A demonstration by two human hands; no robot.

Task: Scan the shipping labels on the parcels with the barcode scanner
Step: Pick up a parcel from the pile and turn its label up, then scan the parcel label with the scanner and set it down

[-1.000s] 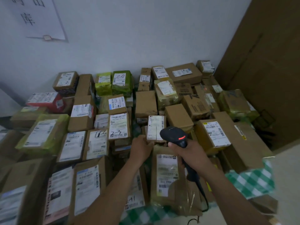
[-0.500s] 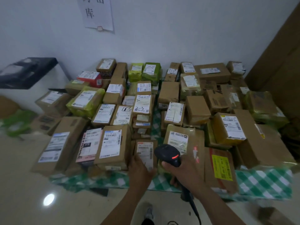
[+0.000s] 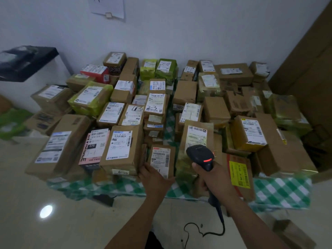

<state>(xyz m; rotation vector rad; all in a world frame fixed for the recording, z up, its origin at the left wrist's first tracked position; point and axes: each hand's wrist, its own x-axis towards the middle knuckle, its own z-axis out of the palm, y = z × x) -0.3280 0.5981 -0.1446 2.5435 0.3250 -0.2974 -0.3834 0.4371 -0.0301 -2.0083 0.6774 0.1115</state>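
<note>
White wall (image 3: 197,33) backs a heap of cardboard parcels lying on a green checked cloth (image 3: 280,191), with pale glossy floor (image 3: 62,221) in front of it.

Far to the left of the hands, a long brown box (image 3: 71,133) lies at the heap's front corner. Between it and the hands sit a pink-edged parcel (image 3: 93,148) and then a taped box (image 3: 136,141) with a big white label.

Just right of that box, the left hand (image 3: 154,178) holds the lower end of a small parcel (image 3: 171,155). Its fingers reach round the parcel's left edge and its thumb lies across the bottom right corner. The parcel's shipping label (image 3: 160,158) faces up, and its barcodes are in clear view above the hand.

Close to the right of that grip, the right hand (image 3: 213,178) is wrapped round the handle of the black barcode scanner (image 3: 200,155). A red light glows on the scanner's back. Its head points forward over a tall taped parcel (image 3: 196,135) just behind it. The cable (image 3: 215,229) runs down from below the fist and curls on the floor.

Touching the right side of that wrist is a flat parcel (image 3: 246,191) with a yellow label. Farther right stands a yellow-sided box (image 3: 249,133).
</note>
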